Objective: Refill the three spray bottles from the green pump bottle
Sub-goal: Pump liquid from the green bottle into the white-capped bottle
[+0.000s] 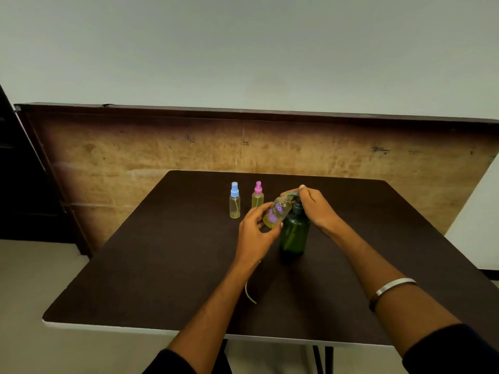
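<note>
Dip tube (249, 292): a pale curved tube lay loose on the table (135, 265), nearest the person, at about 7 o'clock from the green pump bottle; whether a spray head was attached to it could not be told.
Left hand (256, 233): fingers curled round the base of the third spray bottle (278, 213), holding it tilted with its mouth up toward 1 o'clock, uncapped and partly filled with yellowish liquid.
Green pump bottle (294, 236): stood upright near the table's middle, just at 3 o'clock of the held bottle and touching or nearly touching it.
Right hand (316, 206): clenched over the pump head, fingers wrapped round the spout; the exact spout tip was hidden.
Step in hand: judged to be pumping liquid into the third bottle.
How to do it well: keep the open mouth directly under the spout, press in short, full strokes, hold the tilt shallow so nothing spills, and stop below the neck so the tube can go back in.
Blue-capped spray bottle (234, 201): upright at 10 o'clock of the pump bottle, capped.
Pink-capped spray bottle (258, 197): upright just beside it, capped, farther back.
</note>
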